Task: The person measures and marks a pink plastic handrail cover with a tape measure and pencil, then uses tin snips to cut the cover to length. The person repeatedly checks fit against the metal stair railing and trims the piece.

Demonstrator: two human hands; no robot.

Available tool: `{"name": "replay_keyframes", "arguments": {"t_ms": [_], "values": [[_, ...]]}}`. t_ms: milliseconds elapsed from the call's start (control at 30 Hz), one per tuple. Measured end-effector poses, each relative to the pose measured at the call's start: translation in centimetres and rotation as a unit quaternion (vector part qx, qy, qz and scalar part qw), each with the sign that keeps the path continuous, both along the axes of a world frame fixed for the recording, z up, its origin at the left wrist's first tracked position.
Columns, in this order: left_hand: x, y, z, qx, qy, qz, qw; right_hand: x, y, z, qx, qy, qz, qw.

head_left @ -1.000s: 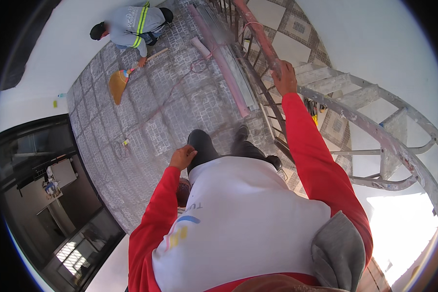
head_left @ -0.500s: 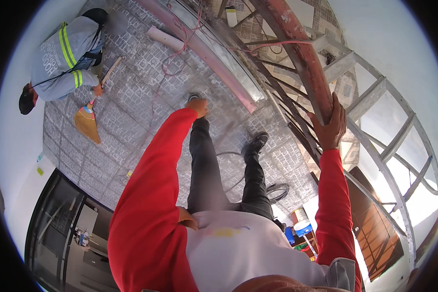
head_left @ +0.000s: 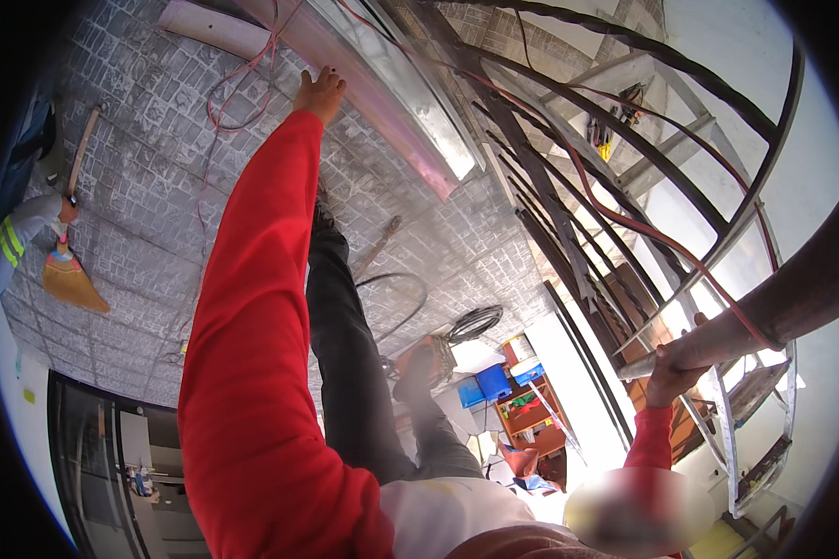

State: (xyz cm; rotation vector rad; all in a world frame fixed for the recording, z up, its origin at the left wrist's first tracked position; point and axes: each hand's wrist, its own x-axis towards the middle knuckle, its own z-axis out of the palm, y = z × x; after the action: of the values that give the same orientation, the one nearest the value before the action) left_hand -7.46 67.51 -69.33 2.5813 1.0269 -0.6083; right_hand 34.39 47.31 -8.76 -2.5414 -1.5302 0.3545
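My left arm, in a red sleeve, stretches forward over the patterned floor. My left hand (head_left: 321, 96) is open with its fingers spread, beside a long pink beam (head_left: 382, 121); whether it touches the beam I cannot tell. My right hand (head_left: 673, 374) is closed round the lower end of a thick reddish-brown handrail (head_left: 764, 317). A red cable (head_left: 625, 222) runs along the dark twisted metal bars (head_left: 615, 102) of the railing and crosses the handrail. My dark-trousered legs show between my arms.
A co-worker's hand (head_left: 68, 210) holds a straw broom (head_left: 73, 279) at the left. A wooden-handled tool (head_left: 379, 244) and a coiled black hose (head_left: 475, 323) lie on the floor. Blue bins (head_left: 485, 384) stand by a shelf (head_left: 536, 419). Metal stair framing (head_left: 662, 154) is behind the railing.
My view has swung to the right. My left hand has left the round object near my foot and opened out by the pink beam. The handrail in my right hand now appears lower right.
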Motion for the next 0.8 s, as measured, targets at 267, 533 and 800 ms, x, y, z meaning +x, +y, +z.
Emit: {"name": "replay_keyframes", "arguments": {"t_ms": [267,533,800], "values": [[1.3,1.3,1.4,-0.054,0.003,-0.156,0.986,0.7,-2.2,0.8,-0.004,-0.035,-0.036,0.999],[2.1,-1.3,13.8,-0.310,-0.220,-0.154,0.912,-1.3,1.9,0.1,-0.041,-0.088,0.057,0.994],[5.3,-3.7,32.3,-0.220,-0.454,-0.138,0.853,-3.7,5.5,1.4,0.000,-0.057,0.101,0.993]]}}
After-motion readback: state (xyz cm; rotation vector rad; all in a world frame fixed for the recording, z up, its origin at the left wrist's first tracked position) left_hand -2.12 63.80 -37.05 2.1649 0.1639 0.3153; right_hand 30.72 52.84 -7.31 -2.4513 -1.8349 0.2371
